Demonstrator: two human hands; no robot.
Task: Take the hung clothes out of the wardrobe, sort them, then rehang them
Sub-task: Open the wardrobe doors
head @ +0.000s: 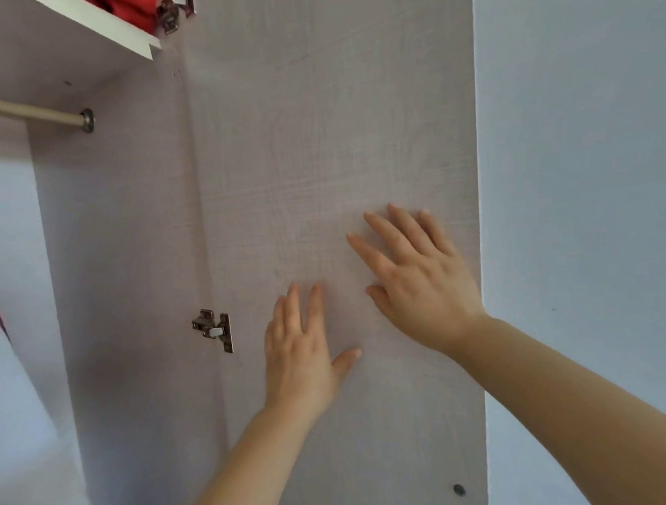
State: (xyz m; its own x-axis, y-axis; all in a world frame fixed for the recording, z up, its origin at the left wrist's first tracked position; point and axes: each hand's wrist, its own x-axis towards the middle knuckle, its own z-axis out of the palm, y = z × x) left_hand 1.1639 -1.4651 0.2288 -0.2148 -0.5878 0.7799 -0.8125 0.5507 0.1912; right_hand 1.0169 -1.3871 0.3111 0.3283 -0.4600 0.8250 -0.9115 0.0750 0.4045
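Note:
The wardrobe door (332, 113) stands open, its pale wood-grain inner face filling the middle of the view. My left hand (303, 346) presses flat on that face with straight, spread fingers. Slightly higher and to the right, my right hand (417, 281) also lies flat on the door, fingers spread. Neither hand holds anything. The hanging rail (21, 111) crosses the upper left inside the wardrobe and its visible stretch is bare. A white garment (13, 417) with a dark red mark hangs at the far left edge, mostly cut off.
Two metal hinges (214, 329) (175, 9) join the door to the wardrobe side panel (124, 249). A white shelf (106, 25) above the rail carries red fabric (128, 5). A pale blue wall (589, 192) lies right of the door's edge.

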